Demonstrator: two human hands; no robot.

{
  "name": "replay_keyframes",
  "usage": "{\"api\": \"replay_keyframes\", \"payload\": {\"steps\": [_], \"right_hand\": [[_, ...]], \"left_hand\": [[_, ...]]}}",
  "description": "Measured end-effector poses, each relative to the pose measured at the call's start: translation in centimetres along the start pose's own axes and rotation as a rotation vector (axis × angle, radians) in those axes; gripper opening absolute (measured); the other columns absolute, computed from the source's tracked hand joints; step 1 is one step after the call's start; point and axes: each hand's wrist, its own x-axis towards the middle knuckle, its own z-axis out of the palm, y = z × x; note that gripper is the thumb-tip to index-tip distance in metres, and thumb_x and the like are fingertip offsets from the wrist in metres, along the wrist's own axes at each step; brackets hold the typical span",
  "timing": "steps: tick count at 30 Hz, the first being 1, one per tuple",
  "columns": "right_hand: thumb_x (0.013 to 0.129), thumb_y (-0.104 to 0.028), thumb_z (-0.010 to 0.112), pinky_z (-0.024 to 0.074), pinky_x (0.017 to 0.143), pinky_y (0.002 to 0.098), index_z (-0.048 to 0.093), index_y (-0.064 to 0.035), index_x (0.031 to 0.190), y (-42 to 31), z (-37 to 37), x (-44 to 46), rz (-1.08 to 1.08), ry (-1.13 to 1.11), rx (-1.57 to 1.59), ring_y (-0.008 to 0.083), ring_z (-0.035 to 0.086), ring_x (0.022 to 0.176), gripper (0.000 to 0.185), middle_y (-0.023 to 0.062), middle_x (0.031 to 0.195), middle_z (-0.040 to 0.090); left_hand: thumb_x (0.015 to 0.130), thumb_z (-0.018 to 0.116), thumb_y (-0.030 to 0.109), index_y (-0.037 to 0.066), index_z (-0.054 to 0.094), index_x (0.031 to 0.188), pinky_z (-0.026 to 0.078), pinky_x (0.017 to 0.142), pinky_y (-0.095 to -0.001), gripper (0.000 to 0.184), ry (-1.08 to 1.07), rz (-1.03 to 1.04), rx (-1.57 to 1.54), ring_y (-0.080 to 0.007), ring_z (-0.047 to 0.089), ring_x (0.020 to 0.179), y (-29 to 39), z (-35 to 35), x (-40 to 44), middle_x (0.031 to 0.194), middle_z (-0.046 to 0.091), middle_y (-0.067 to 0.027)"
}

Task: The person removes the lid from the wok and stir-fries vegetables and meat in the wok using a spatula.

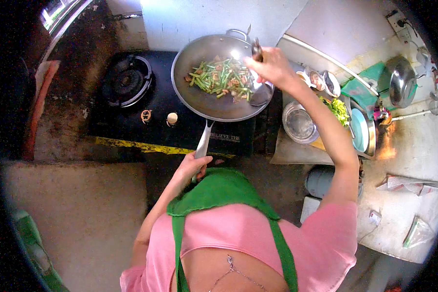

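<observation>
A wok (pixel 197 103) sits over the right side of the stove, its long handle (pixel 204 141) pointing toward me. My left hand (pixel 193 167) is wrapped around the end of that handle. Chopped green stalks mixed with brownish pieces (pixel 221 78) lie in the middle of the wok. Above the wok's right side, my right hand (pixel 273 68) is closed around the upper part of a metal spatula (pixel 261 95). The spatula's head rests low in the wok, at the right edge of the food; the hand hides part of its shaft.
A bare burner (pixel 127 82) and two knobs (pixel 172 118) are on the stove's left half. To the right stand a clear bowl (pixel 300 122), small seasoning dishes (pixel 317 81), chopped greens (pixel 337 110), a light-blue plate (pixel 359 129) and a metal bowl (pixel 401 82). A grey cylinder (pixel 319 181) stands below.
</observation>
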Motion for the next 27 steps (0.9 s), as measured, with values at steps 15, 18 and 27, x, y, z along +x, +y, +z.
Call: {"api": "replay_keyframes", "payload": {"steps": [15, 18, 27], "right_hand": [[0.086, -0.009, 0.047, 0.0553, 0.077, 0.0385, 0.052, 0.0011, 0.085, 11.2, 5.7, 0.7, 0.139, 0.254, 1.194, 0.035, 0.064, 0.088, 0.011, 0.0249, 0.113, 0.056], [0.087, -0.015, 0.056, 0.0525, 0.079, 0.0353, 0.062, -0.0007, 0.089, 7.5, 4.8, -1.4, -0.062, 0.129, 0.936, 0.028, 0.064, 0.092, 0.016, 0.0192, 0.113, 0.059], [0.086, -0.01, 0.059, 0.0477, 0.08, 0.0283, 0.062, 0.0012, 0.077, 3.4, 4.5, -7.6, -0.314, 0.192, 0.641, 0.0197, 0.063, 0.092, 0.015, 0.0158, 0.098, 0.067]], "left_hand": [[0.082, 0.062, 0.022, 0.0, 0.047, 0.09, 0.034, 0.039, -0.0262, 0.028, 0.039, -0.066, 0.096, -0.0108, 0.044, 0.042, 1.0, 0.3, -0.3, 0.055, 0.048, -0.0014], [0.082, 0.062, 0.023, 0.0, 0.048, 0.09, 0.034, 0.039, -0.0265, 0.028, 0.058, -0.039, 0.031, -0.011, 0.044, 0.042, 0.5, 0.2, -0.3, 0.054, 0.048, -0.0017], [0.082, 0.062, 0.021, 0.0, 0.049, 0.089, 0.034, 0.038, -0.0272, 0.026, 0.011, -0.054, 0.04, -0.0118, 0.045, 0.042, 1.2, 0.2, -0.7, 0.054, 0.047, -0.0021]]}}
